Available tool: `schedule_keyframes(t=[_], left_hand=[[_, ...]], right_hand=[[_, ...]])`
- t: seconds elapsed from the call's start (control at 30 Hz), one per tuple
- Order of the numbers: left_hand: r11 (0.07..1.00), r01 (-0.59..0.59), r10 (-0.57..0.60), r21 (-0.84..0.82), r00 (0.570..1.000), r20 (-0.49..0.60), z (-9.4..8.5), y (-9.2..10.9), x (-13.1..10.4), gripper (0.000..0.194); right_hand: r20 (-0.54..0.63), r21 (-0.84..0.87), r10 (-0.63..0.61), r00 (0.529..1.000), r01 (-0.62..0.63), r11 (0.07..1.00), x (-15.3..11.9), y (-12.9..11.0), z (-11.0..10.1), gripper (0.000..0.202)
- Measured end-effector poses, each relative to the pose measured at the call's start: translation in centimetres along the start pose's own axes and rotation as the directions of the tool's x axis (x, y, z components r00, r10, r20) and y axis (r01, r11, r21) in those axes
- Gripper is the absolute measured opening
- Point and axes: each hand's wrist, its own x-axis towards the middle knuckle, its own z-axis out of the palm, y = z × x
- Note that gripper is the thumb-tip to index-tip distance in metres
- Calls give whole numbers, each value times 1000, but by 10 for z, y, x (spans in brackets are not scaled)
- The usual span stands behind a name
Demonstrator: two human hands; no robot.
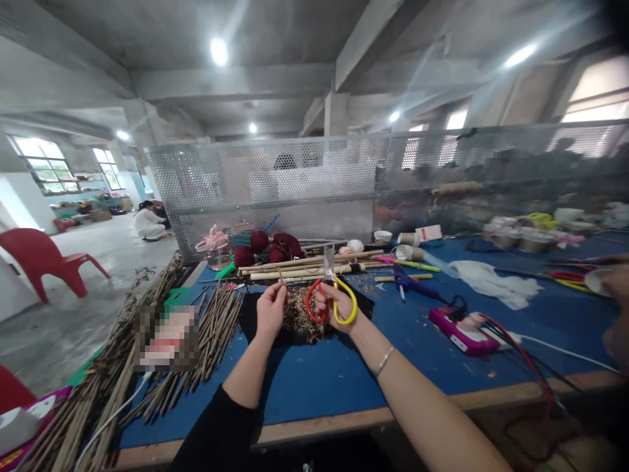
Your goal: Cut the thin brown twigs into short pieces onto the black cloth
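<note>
Across the blue table (pixel 314 387), a black cloth (pixel 249 316) carries clippings (pixel 305 320). Above them, my right hand (pixel 339 308) curls around the scissors (pixel 354 303), handles spread; my left hand (pixel 270 311) pinches, fingertips closed, seemingly on a thin twig (pixel 281 276). I judge snipping in hand; the next move calls for twig meeting blades.
</note>
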Motion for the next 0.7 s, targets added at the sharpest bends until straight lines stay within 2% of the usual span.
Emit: schedule_keyframes(t=[0.1,0.2,0.27,0.33,0.37,0.43,0.57,0.7], left_hand=[[1000,-3,3,17,1000,27,-6,-3,-5,40],[1000,6,-7,18,1000,10,-10,-5,-2,41],[999,33,-33,11,999,0,-11,-5,-1,41],[997,71,-71,-13,997,7,-12,-6,0,41],[996,89,-89,-26,996,21,-12,-6,0,41],[992,113,-110,-47,992,63,-12,-8,-1,42],[994,94,-84,-61,986,143,-12,-13,0,44],[997,59,-51,-49,989,137,-12,-18,4,43]], right_hand=[[24,-135,2,1000,2,991,-2,5,-8,37],[-65,-408,-100,993,65,911,-2,13,-8,39],[-113,-672,-255,960,116,732,-3,19,-4,36],[-78,-874,-386,919,123,470,-5,22,1,36],[-50,-917,-414,909,123,381,-6,23,4,37],[-31,-958,-440,897,100,270,-7,25,8,42],[-48,-982,-444,895,40,186,-2,23,11,45],[41,-990,-437,898,95,103,8,18,11,47]])
